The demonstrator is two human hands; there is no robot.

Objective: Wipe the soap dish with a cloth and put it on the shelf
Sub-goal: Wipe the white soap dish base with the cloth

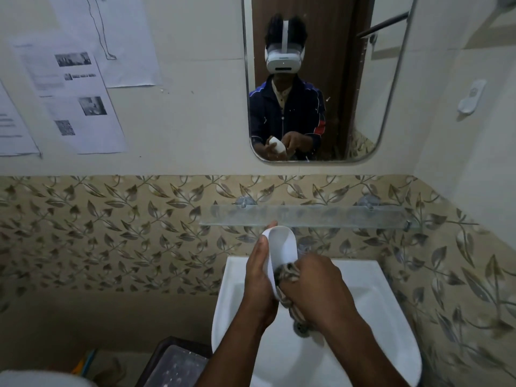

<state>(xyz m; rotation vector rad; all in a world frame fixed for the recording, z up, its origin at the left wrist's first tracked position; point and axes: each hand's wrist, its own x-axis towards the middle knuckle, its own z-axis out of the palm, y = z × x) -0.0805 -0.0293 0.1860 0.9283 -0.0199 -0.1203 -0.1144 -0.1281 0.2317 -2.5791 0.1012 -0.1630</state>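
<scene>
over the sink (391, 317), left hand (258, 286) grips the upright soap dish (282, 247); right hand (321, 289) clutches the cloth (287, 275) inside it.

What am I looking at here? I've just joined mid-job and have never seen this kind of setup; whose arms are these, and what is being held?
There is one picture, from a camera worn on a person's head, looking down at their own hands. No machine is involved. The left hand holds a white soap dish, tilted up over the white sink. The right hand grips a striped cloth, pressing it into the dish. Just beyond is a glass shelf on the leaf-patterned tiles. The mirror above reflects the person wearing the headset. Printed papers hang on the wall at left.
</scene>
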